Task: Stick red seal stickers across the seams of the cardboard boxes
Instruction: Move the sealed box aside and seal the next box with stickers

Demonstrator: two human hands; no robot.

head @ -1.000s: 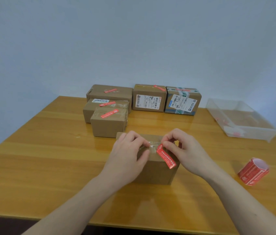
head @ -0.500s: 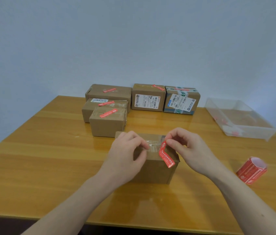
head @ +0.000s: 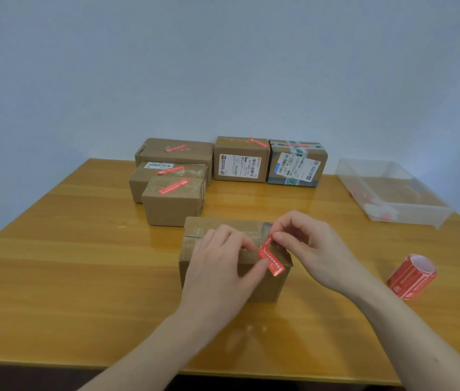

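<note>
A brown cardboard box [head: 195,235] stands in the middle of the table, taped along its top seam. A red seal sticker [head: 270,258] bends over the box's near top edge at the right. My right hand [head: 307,249] pinches the sticker's upper end, which is lifted off the box top. My left hand [head: 220,266] rests on the box, its thumb pressing the sticker's lower part against the front face. A roll of red stickers [head: 410,276] lies on the table to the right.
Several cardboard boxes with red stickers stand at the back: a cluster of three [head: 173,201] at the left, two with shipping labels [head: 241,160] behind. A clear plastic tray [head: 392,190] holding paper scraps sits at the back right. The wooden table [head: 67,263] ends just below my forearms.
The sticker's upper end has come up off the box top, pinched by my right hand. My left thumb has slid right onto the sticker's lower part.
</note>
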